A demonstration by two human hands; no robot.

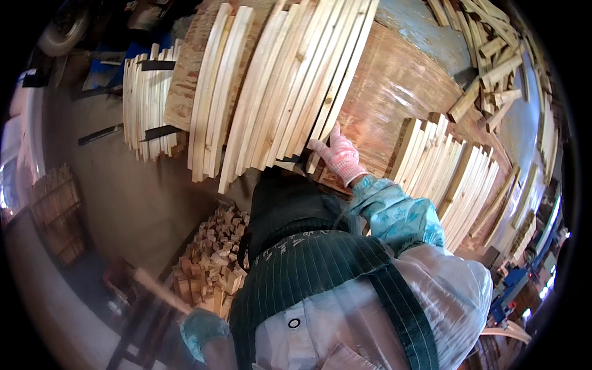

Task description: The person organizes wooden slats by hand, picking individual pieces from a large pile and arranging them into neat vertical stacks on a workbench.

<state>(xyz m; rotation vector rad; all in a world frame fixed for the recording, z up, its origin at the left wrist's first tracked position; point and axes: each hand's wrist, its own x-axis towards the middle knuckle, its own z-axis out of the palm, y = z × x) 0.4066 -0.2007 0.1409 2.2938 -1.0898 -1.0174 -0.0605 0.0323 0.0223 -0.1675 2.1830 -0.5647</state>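
Note:
My right hand (341, 157), in a pink and white glove, lies against the near end of the rightmost wooden strip (331, 105). Its thumb reaches over that strip while a finger stretches along the right side; the other fingers do not show clearly. A dark gap runs between this strip and the row of pale strips (271, 92) to its left. At the lower left, a teal sleeve (202, 332) covers my left arm, and the fingers of that hand cannot be made out. A blurred, tan stick-like shape (161, 291) appears just beyond the sleeve.
Another row of strips (447, 176) lies right of my arm on the brown board (394, 80). Loose wood pieces (493, 80) pile up at the far right. Small offcuts (216, 256) heap below on the left. More strips (148, 102) rest on dark supports at the left.

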